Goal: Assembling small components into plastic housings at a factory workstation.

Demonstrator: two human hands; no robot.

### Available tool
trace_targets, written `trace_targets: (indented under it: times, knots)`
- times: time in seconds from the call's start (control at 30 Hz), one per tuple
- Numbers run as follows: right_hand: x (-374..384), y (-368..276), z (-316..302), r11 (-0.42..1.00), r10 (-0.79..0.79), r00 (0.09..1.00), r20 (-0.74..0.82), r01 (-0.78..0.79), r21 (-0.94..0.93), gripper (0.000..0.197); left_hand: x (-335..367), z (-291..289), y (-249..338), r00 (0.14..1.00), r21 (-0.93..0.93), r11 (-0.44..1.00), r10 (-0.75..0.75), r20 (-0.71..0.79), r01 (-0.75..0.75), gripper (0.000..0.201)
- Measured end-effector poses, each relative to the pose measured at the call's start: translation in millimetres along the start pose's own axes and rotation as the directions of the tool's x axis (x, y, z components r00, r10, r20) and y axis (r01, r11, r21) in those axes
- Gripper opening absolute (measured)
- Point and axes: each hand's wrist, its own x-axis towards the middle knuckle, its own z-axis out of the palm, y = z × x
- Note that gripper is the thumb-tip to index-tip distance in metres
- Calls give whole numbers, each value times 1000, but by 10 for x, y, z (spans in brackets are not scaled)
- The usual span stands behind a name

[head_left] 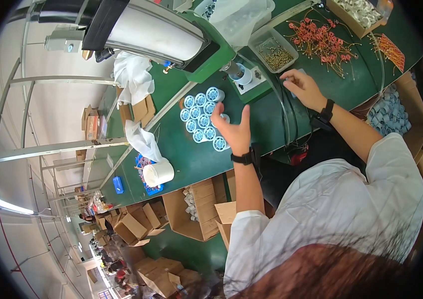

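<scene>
My left hand (pixel 235 130) is open, thumb and fingers spread, beside a cluster of light blue round plastic housings (pixel 203 110) standing on the green table. Its fingers overlap the cluster's right side; whether they touch is hard to tell. My right hand (pixel 307 90) is curled with thumb and forefinger close together. Something small and dark shows at its fingertips, too small to name. A light blue piece (pixel 293 92) lies partly hidden beneath that hand. Between and beyond my hands, another blue housing (pixel 242 74) sits under the tip of a green and white press (pixel 206 52).
A clear tray of small brass parts (pixel 274 54) stands beyond my right hand. Farther right lie red components with wire leads (pixel 321 42) and a box of pale parts (pixel 358 15). At left stands a white tub (pixel 158 173). Dark cables (pixel 291 117) cross the table edge.
</scene>
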Motion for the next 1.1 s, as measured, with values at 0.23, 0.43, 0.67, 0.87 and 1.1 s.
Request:
trace_targets:
  times: [0.23, 0.43, 0.67, 0.87, 1.1]
  knots:
    - [34, -391, 25, 991, -88, 992, 90, 96, -92, 25, 653, 584, 194, 992, -290, 956, 7, 125, 30, 77]
    - [-37, -810, -296, 971, -129, 990, 64, 140, -197, 28, 767, 638, 64, 958, -584, 781, -62, 280, 221, 59]
    - [151, -915, -1606, 866, -138, 933, -332, -49, -498, 25, 429, 500, 159, 949, -775, 584, -308, 63, 241, 56]
    - [168, -653, -2086, 641, -106, 976, -188, -77, -764, 28, -580, -539, -184, 935, -520, 853, -221, -278, 47, 60]
    - [552, -274, -2056, 403, 27, 975, -223, -215, -890, 42, -2393, -2008, -1450, 534, -24, 866, -328, -779, 499, 63]
